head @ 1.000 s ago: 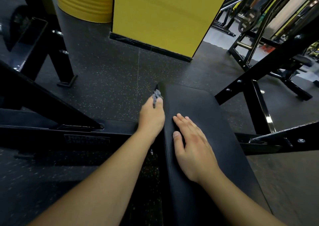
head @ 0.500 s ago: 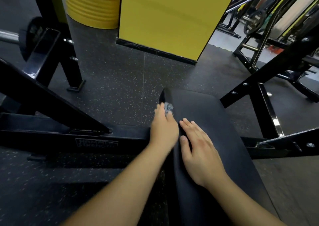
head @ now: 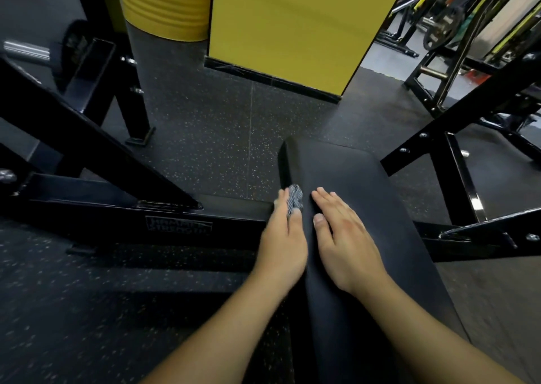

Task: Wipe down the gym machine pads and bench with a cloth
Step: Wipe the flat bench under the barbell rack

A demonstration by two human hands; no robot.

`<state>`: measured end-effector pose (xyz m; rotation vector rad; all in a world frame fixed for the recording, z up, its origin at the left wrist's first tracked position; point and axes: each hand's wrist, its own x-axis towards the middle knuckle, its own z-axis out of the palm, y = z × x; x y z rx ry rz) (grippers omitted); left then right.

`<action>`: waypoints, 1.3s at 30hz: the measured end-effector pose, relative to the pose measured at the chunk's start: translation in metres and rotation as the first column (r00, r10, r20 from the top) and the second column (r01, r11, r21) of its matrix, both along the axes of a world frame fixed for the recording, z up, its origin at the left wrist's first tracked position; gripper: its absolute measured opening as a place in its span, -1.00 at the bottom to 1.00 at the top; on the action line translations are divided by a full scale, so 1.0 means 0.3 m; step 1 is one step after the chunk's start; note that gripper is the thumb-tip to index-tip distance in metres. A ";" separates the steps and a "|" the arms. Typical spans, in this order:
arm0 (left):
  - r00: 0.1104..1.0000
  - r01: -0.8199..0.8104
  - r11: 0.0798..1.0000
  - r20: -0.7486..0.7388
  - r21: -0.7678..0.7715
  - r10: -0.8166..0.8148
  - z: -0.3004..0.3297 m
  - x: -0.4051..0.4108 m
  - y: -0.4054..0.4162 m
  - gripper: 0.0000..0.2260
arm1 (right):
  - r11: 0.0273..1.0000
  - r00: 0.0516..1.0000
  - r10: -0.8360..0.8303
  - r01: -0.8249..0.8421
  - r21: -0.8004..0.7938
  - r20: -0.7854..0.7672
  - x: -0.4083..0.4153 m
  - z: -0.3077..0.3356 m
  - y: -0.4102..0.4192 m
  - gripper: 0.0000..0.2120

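Head view, item 1: left hand (head: 282,246). Fingers curled over the left side edge of the bench pad (head: 366,222), pinching a small wad of cloth (head: 294,200) against it; thumb lies on the top face. Hand slightly blurred.

Item 2: right hand (head: 347,246). Fingers straight and together, flat on the pad's top, holding nothing; just beside the left hand.

Item 3: cloth. Grey-and-white mottled, bunched, only a little showing past the fingertips of the left hand, touching the pad's edge.

Item 4: bench pad. Black, smooth, matte, no visible marks. Long axis runs away from the fingers toward the far rounded end; unwiped edge likely lies ahead of the cloth. Left hand is the nearer to that edge, so it would carry the stroke.

Item 5: black frame (head: 175,222) beyond the left fingers, speckled floor (head: 219,137) below.
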<state>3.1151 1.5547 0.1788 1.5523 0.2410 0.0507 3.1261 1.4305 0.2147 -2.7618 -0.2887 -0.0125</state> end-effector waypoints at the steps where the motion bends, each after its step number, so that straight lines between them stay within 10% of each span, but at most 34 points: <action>1: 1.000 -0.003 1.000 -0.002 0.006 0.003 0.000 -0.052 -0.010 -0.57 | 1.000 1.000 -0.002 0.002 0.003 0.000 -0.001 -0.001 -0.002 -0.52; 18: 0.997 -0.046 0.999 -0.064 -0.011 0.045 0.006 0.329 0.044 -0.58 | 1.000 1.000 -0.003 0.003 0.008 0.005 0.002 0.006 0.015 -0.53; 31: 0.998 -0.034 0.997 -0.059 -0.067 0.030 0.010 -0.213 -0.042 -0.57 | 1.000 1.000 -0.004 0.005 0.029 -0.011 -0.004 0.008 0.012 -0.54; 39: 0.993 -0.099 0.994 -0.064 0.049 0.102 0.031 0.094 -0.019 -0.58 | 1.000 1.000 0.000 0.000 0.026 0.000 0.003 0.004 0.014 -0.54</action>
